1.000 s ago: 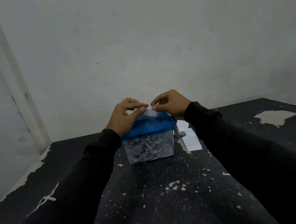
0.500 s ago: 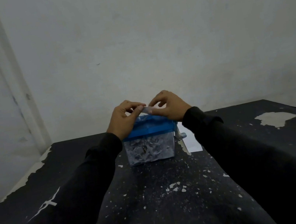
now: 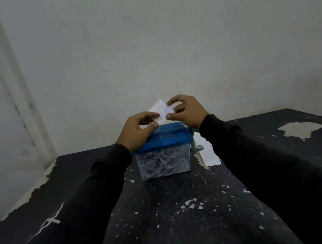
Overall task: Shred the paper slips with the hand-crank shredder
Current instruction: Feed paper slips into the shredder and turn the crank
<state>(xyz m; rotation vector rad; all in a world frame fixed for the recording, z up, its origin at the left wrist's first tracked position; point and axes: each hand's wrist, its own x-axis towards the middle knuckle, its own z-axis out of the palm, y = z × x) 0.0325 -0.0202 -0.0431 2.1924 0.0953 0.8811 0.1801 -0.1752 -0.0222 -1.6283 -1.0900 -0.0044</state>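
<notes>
Both hands pinch one paper slip (image 3: 160, 111) just above the shredder (image 3: 163, 151) top: left hand (image 3: 139, 130) on its left edge, right hand (image 3: 187, 111) on right. Spare slips (image 3: 209, 153) right of shredder, on table (image 3: 170, 215).

One shredder (image 3: 162, 149); two hands, left (image 3: 136, 133), right (image 3: 189, 111); one held slip (image 3: 160, 111); one slip on table (image 3: 209, 152).

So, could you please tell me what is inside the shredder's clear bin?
The clear bin holds white and grey paper shreds. Its far side and floor are hidden behind them.
</notes>
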